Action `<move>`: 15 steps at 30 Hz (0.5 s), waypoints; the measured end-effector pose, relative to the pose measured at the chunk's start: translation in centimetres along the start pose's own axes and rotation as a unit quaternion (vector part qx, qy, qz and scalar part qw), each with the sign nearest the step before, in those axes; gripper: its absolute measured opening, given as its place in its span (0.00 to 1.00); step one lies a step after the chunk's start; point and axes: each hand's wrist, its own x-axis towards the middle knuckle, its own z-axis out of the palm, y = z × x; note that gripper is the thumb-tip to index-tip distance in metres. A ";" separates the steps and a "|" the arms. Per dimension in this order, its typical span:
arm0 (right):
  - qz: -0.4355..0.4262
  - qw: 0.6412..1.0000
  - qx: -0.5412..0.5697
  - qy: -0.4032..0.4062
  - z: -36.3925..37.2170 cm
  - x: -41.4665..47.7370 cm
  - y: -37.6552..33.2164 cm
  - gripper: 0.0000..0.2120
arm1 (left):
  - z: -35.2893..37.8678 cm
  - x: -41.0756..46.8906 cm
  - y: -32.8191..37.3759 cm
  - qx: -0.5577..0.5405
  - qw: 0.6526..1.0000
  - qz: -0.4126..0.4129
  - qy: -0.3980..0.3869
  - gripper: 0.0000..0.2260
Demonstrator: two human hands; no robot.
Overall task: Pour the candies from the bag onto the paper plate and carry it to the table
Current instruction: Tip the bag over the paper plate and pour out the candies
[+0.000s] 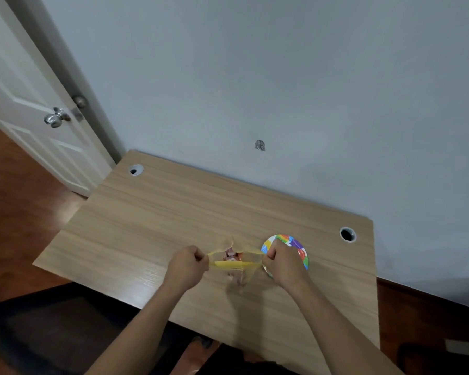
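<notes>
A see-through bag with a yellow top edge [234,263] hangs stretched between my two fists above the wooden desk [152,220]. Pinkish wrapped candies [231,255] show inside its pulled-apart mouth. My left hand [186,266] grips the bag's left side; my right hand [280,262] grips its right side. A small paper plate with a multicoloured rim [295,243] lies on the desk just behind and under my right hand, which hides part of it.
The desk stands against a grey wall and has a cable hole at the back left [135,169] and one at the right [347,234]. A white door with a metal knob [57,117] stands at the left. Dark floor and a black chair lie below the desk's near edge.
</notes>
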 end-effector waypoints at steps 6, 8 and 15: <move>-0.052 0.995 0.061 0.062 0.0 -0.1 -2.0 0.07 | 0.1 0.5 -0.2 0.007 0.996 -0.070 -0.048 0.13; -0.049 0.995 0.072 0.057 0.1 -0.1 -2.3 0.07 | 0.3 0.1 0.2 -0.008 0.997 -0.072 -0.037 0.15; -0.088 0.994 0.068 0.007 -2.2 -0.5 -1.7 0.09 | 0.4 -0.3 -1.0 -0.340 0.925 -0.097 -0.136 0.22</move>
